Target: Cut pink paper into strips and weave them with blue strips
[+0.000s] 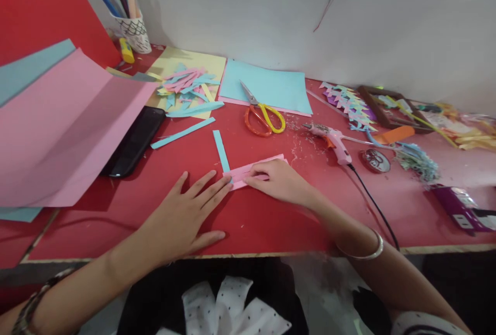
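Observation:
My left hand (180,213) lies flat on the red tabletop with its fingers spread. Its fingertips press the left end of a pink folded paper strip (238,174). My right hand (281,182) is closed in a pinch on the middle of that pink paper, its fingertips hiding part of it. A light blue paper strip (221,150) runs up from under the paper's left end. Another blue strip (183,133) lies farther left. Beyond the hands rest scissors (259,110) with one red and one yellow handle, their blades on a blue sheet (267,79).
A pile of cut strips (189,84) sits on a yellow sheet. At left, large pink paper (73,128) overhangs a black phone (134,141). On the right are a pink glue gun (331,141) with its cord, a round tin (375,160) and a brown tray (374,100).

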The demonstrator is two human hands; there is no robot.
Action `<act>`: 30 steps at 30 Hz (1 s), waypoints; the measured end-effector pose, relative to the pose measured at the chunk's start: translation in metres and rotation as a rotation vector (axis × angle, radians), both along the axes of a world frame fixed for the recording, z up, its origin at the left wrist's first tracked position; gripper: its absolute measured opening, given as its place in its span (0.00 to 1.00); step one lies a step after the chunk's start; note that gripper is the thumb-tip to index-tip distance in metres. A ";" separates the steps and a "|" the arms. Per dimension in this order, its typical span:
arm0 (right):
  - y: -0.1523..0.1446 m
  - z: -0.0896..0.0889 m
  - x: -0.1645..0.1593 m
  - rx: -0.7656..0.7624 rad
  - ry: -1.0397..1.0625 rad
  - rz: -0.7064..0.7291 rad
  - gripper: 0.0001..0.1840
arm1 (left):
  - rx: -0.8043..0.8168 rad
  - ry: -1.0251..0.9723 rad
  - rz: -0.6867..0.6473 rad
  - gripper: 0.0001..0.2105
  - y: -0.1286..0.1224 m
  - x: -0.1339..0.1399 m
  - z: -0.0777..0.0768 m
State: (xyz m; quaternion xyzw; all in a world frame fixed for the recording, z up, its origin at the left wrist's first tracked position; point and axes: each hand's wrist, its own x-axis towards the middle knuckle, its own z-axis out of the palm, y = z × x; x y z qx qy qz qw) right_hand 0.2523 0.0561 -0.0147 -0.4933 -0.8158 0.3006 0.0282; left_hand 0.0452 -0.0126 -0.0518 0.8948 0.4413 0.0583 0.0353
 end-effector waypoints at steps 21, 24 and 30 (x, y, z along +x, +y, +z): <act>0.008 -0.005 0.001 0.132 -0.152 0.129 0.12 | 0.060 -0.045 -0.019 0.29 0.000 -0.001 -0.003; 0.008 -0.007 0.005 0.265 -0.315 0.121 0.14 | 0.057 -0.047 -0.018 0.30 0.001 -0.001 -0.002; 0.011 -0.013 0.019 0.517 -0.371 0.105 0.14 | 0.057 -0.064 -0.014 0.29 0.000 -0.001 -0.001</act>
